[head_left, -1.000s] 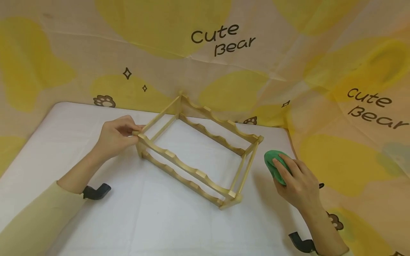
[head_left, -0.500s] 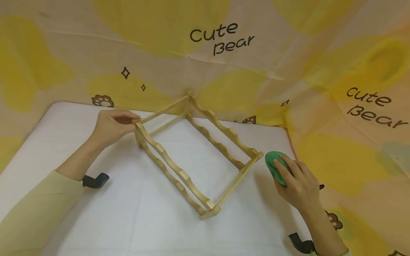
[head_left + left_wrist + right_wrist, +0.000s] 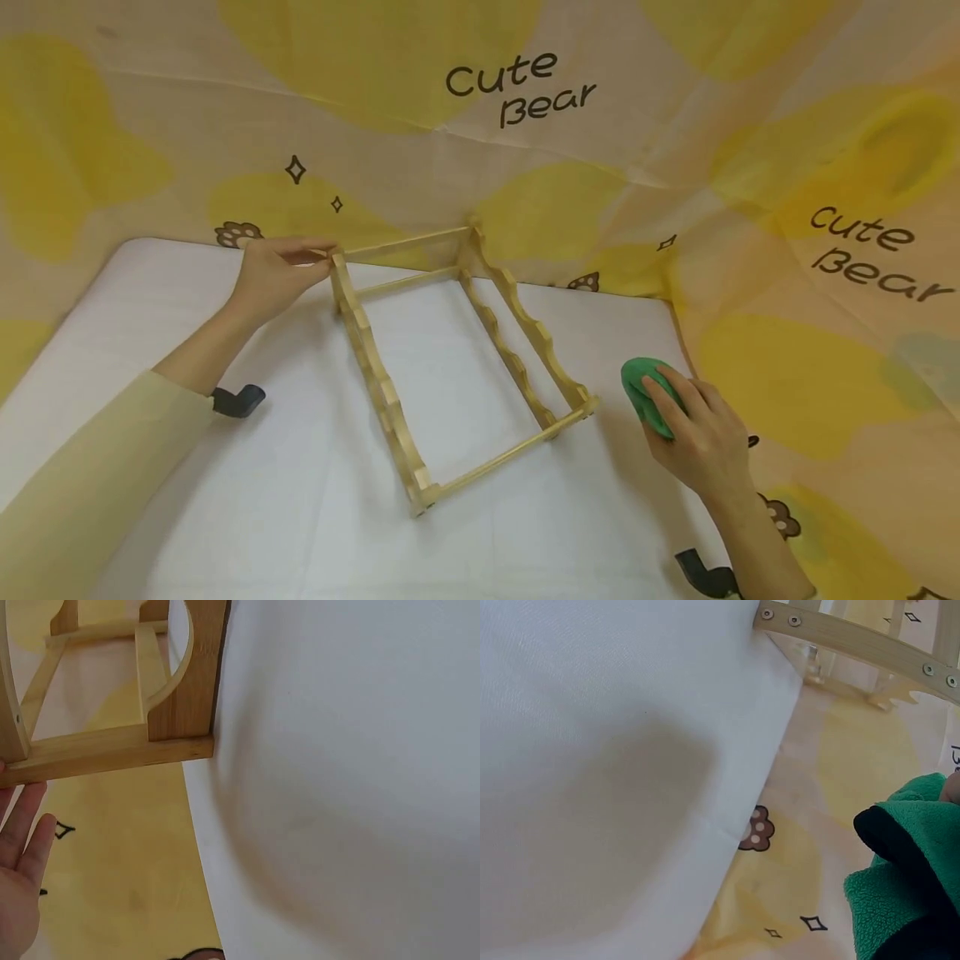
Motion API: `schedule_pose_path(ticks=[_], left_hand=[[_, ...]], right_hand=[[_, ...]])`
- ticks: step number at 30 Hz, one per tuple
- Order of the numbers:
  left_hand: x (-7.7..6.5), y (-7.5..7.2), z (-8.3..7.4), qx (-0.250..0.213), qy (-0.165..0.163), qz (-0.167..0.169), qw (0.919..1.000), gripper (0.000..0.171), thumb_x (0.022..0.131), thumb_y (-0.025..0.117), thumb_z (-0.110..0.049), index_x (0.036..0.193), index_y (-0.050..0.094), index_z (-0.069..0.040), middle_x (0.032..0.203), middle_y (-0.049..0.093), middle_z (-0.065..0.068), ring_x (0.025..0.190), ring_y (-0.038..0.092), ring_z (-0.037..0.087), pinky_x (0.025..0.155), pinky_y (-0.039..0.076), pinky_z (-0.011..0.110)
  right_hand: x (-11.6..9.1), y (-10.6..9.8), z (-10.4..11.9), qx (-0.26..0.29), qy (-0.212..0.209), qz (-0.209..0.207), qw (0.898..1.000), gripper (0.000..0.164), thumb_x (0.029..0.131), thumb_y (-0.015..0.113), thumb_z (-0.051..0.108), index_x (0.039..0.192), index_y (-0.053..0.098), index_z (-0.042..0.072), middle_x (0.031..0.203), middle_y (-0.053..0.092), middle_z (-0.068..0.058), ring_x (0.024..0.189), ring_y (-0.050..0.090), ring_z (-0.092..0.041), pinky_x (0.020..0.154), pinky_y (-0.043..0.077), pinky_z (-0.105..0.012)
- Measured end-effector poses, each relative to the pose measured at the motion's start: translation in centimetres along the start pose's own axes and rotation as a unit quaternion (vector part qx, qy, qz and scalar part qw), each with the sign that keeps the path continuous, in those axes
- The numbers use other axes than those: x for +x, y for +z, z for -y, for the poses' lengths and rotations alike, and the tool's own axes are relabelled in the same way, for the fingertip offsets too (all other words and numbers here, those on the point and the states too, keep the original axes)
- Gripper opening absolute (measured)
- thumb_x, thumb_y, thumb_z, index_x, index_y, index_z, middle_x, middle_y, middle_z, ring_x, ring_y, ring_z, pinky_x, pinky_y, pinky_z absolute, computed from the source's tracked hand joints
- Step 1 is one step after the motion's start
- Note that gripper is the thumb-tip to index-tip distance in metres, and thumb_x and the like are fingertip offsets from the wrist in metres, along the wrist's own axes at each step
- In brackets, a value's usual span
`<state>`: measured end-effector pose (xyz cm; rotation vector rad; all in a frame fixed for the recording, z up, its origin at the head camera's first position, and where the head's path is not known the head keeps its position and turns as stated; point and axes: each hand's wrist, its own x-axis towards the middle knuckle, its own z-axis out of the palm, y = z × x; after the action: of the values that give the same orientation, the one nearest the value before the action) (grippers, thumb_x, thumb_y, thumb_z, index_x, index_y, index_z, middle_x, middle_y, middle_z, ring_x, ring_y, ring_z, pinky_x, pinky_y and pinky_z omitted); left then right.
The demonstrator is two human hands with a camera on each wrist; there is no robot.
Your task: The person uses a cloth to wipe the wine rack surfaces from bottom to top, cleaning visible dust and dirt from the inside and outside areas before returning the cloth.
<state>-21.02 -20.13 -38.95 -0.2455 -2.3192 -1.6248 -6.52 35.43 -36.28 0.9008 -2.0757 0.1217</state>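
A pale wooden rack point(image 3: 389, 398) with scalloped rails stands tilted over the white table in the head view. My left hand point(image 3: 281, 275) pinches its upper left corner between thumb and fingers. In the left wrist view, fingertips point(image 3: 31, 796) lie along the lower edge of the rack's end frame point(image 3: 196, 682). My right hand point(image 3: 701, 429) grips a folded green cloth point(image 3: 640, 383) to the right of the rack, apart from it. Up close in the right wrist view, the cloth point(image 3: 889, 900) looks fluffy with a dark edging. Its far side is hidden by my fingers.
The white tabletop point(image 3: 300, 517) lies under the rack. Yellow and beige printed fabric point(image 3: 390, 67) hangs behind the table and along its right side. A black wrist-worn piece point(image 3: 238, 402) sits at my left wrist, another black piece point(image 3: 705, 575) at my right.
My left hand has lifted the rack's left corner up and away, turning the rack so its near end swings left. The right hand and green cloth have hardly moved.
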Motion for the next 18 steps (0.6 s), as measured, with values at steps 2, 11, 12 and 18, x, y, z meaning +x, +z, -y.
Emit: schedule_pose_path(ticks=[2,11,12,18], left_hand=[[0.6,0.6,-0.1,-0.002,-0.009,0.007,0.9999,0.03,0.09,0.079,-0.002,0.12,0.078,-0.002,0.106,0.079,-0.003,0.084,0.07,-0.005,0.071,0.057,0.012],[3.2,3.3,-0.5,-0.001,0.01,0.018,0.9998,0.026,0.093,0.075,-0.006,0.119,0.079,-0.004,0.111,0.078,0.016,0.078,0.07,-0.003,0.069,0.057,0.014],[3.6,3.7,-0.4,0.004,0.018,0.016,0.9997,0.025,0.093,0.075,-0.006,0.118,0.08,-0.004,0.11,0.078,0.018,0.077,0.069,-0.004,0.068,0.056,0.013],[5.3,5.4,-0.3,0.048,0.063,0.005,0.9968,0.023,0.094,0.074,-0.001,0.116,0.079,-0.003,0.106,0.077,0.022,0.079,0.069,0.002,0.066,0.052,0.008]], right_hand=[[-0.1,0.0,0.0,0.002,0.002,0.003,1.0,0.034,0.098,0.057,0.024,0.113,0.077,0.001,0.111,0.073,-0.025,0.077,0.065,-0.049,0.055,0.057,-0.062],[-0.2,0.0,0.0,0.004,0.006,0.008,1.0,0.035,0.097,0.057,0.024,0.115,0.077,0.0,0.112,0.073,-0.025,0.078,0.065,-0.049,0.056,0.057,-0.063],[-0.2,0.0,0.0,0.004,0.007,0.007,1.0,0.035,0.097,0.057,0.024,0.115,0.077,0.0,0.112,0.073,-0.026,0.078,0.065,-0.049,0.055,0.057,-0.063],[-0.2,0.1,-0.1,0.005,0.006,0.002,1.0,0.035,0.096,0.058,0.023,0.114,0.076,0.0,0.111,0.073,-0.026,0.078,0.064,-0.05,0.055,0.057,-0.064]])
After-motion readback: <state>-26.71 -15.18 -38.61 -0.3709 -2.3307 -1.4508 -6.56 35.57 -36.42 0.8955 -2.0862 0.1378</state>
